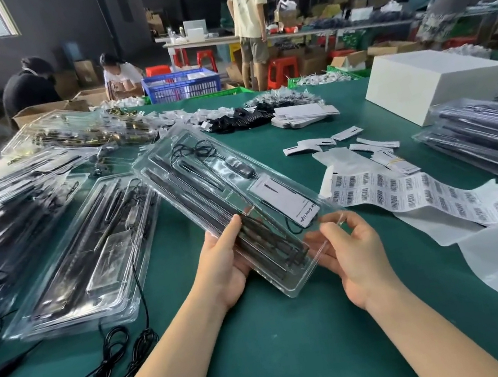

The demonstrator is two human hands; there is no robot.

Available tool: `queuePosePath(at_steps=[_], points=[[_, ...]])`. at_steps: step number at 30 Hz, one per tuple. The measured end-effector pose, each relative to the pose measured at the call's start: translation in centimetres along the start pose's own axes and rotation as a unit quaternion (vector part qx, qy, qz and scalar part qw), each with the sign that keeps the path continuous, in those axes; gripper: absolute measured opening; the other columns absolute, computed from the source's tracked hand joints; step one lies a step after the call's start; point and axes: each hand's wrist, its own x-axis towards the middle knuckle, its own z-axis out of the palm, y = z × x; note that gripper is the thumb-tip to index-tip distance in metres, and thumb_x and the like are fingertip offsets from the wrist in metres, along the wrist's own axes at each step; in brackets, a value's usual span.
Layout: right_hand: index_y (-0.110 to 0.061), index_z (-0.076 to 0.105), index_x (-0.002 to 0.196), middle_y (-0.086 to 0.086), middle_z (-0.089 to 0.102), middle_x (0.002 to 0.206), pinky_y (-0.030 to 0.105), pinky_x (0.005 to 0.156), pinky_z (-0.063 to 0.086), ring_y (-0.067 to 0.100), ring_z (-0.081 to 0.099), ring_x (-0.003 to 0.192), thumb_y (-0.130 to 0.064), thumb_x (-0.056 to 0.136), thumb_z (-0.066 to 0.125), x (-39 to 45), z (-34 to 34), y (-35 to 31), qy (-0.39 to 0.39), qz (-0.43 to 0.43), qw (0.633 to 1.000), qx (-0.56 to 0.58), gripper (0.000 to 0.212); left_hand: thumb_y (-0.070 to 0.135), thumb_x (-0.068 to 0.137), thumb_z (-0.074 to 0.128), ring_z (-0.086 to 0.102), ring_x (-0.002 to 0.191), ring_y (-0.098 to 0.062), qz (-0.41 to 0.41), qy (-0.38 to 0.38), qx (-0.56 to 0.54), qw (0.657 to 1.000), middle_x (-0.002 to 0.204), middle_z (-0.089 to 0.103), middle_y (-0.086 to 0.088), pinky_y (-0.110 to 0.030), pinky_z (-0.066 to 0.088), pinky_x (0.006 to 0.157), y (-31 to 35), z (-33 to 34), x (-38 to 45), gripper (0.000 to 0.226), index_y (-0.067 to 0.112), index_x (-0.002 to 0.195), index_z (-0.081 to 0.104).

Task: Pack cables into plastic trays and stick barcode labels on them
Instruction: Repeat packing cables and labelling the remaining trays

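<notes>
Both hands hold a clear tray above the green table — warehouse behind.

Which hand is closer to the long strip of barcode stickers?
Right. The right hand grips the clear tray's near edge, just left of the barcode sheet. The left hand grips the tray's other side, farther away.

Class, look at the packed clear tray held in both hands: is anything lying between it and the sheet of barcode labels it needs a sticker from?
Nothing visible does. The packed tray is gripped by the left hand and right hand above bare green table. The barcode label sheet lies just right of the right hand, with no object between.
</notes>
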Motion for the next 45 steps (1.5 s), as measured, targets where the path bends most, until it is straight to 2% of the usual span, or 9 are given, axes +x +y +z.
queuePosePath(at_steps=[4,10,16,21,24,25,31,37,45], points=[[-0.025,0.058,0.078,0.0,0.067,0.066,0.038,0.063,0.053,0.02,0.067,0.064,-0.006,0.09,0.057,-0.4,-0.9,-2.4,0.057,-0.23,0.961,-0.141,0.022,0.02,0.092,0.061,0.063,0.11,-0.026,0.006,0.005,-0.016,1.0,0.137,0.055,-0.011,-0.039,0.054,0.086,-0.2,0.0,0.1,0.066,0.012,0.149,0.029],[-0.008,0.063,0.077,0.005,0.051,0.052,0.024,0.043,0.032,0.025,0.044,0.042,0.0,0.082,0.061,-1.2,-0.9,-5.7,0.158,-0.585,0.62,-0.499,0.01,0.025,0.093,0.06,0.064,0.111,-0.023,0.051,0.029,-0.013,0.998,0.138,0.051,-0.001,-0.035,0.058,0.079,0.1,-1.0,0.7,0.048,0.027,0.137,0.043],[-0.015,0.068,0.071,0.001,0.059,0.063,0.026,0.042,0.044,0.019,0.053,0.047,0.0,0.067,0.075,-1.4,-0.8,-0.8,-0.01,-0.659,0.456,-0.599,0.016,0.034,0.087,0.066,0.07,0.098,-0.022,0.022,0.015,0.043,0.999,0.119,0.067,-0.001,-0.037,0.058,0.067,0.7,-0.7,0.5,0.042,0.026,0.126,0.051],[-0.018,0.07,0.067,0.004,0.075,0.088,0.025,0.043,0.048,0.016,0.06,0.048,-0.009,0.053,0.088,-0.7,-0.7,2.0,-0.168,-0.608,0.444,-0.636,0.024,0.006,0.092,0.056,0.059,0.116,-0.02,0.111,-0.006,0.344,0.932,0.126,0.063,-0.004,-0.037,0.047,0.1,-0.7,-0.5,0.1,0.047,0.024,0.135,0.049],[-0.022,0.076,0.077,0.001,0.076,0.09,0.024,0.043,0.046,0.014,0.059,0.048,-0.014,0.057,0.086,-0.1,-0.7,1.9,-0.203,-0.603,0.421,-0.647,0.024,0.018,0.098,0.042,0.024,0.144,-0.017,0.254,0.031,0.729,0.635,0.152,0.037,0.002,-0.034,0.017,0.116,-1.5,-0.7,0.1,0.049,0.022,0.146,0.038],[-0.023,0.077,0.08,0.001,0.076,0.091,0.023,0.042,0.045,0.014,0.059,0.048,-0.016,0.059,0.086,0.1,-0.8,1.7,-0.211,-0.607,0.415,-0.644,0.024,0.021,0.099,0.036,0.018,0.146,-0.014,0.255,0.012,0.77,0.585,0.156,0.028,0.005,-0.037,0.011,0.118,-1.6,-0.7,0.2,0.048,0.024,0.147,0.035],[-0.028,0.078,0.09,-0.005,0.074,0.104,0.021,0.055,0.052,0.016,0.064,0.063,-0.034,0.075,0.079,0.6,-2.0,0.9,-0.276,-0.547,0.488,-0.622,0.016,0.034,0.098,0.038,0.023,0.144,-0.008,0.17,-0.048,0.756,0.63,0.158,0.02,0.011,-0.033,0.014,0.119,-0.9,-0.5,-0.7,0.052,0.03,0.15,0.031],[-0.033,0.065,0.113,-0.014,0.064,0.107,0.019,0.09,0.037,0.005,0.052,0.103,-0.046,0.081,0.07,-0.1,-1.1,1.5,-0.209,-0.325,0.764,-0.518,0.035,0.04,0.1,0.033,0.024,0.144,-0.011,0.151,-0.068,0.799,0.578,0.16,0.015,0.01,-0.031,0.031,0.11,-0.3,-0.2,-1.0,0.052,0.032,0.151,0.025],[-0.027,0.024,0.153,-0.003,0.017,0.161,0.023,0.115,0.005,0.015,0.016,0.141,-0.052,0.096,0.042,0.8,-2.9,2.5,-0.199,-0.293,0.647,-0.676,0.064,0.031,0.103,0.032,0.055,0.12,-0.025,0.122,-0.06,0.911,0.39,0.143,0.042,-0.004,-0.036,0.044,0.072,-1.2,3.4,-2.2,0.044,0.011,0.143,0.032]])
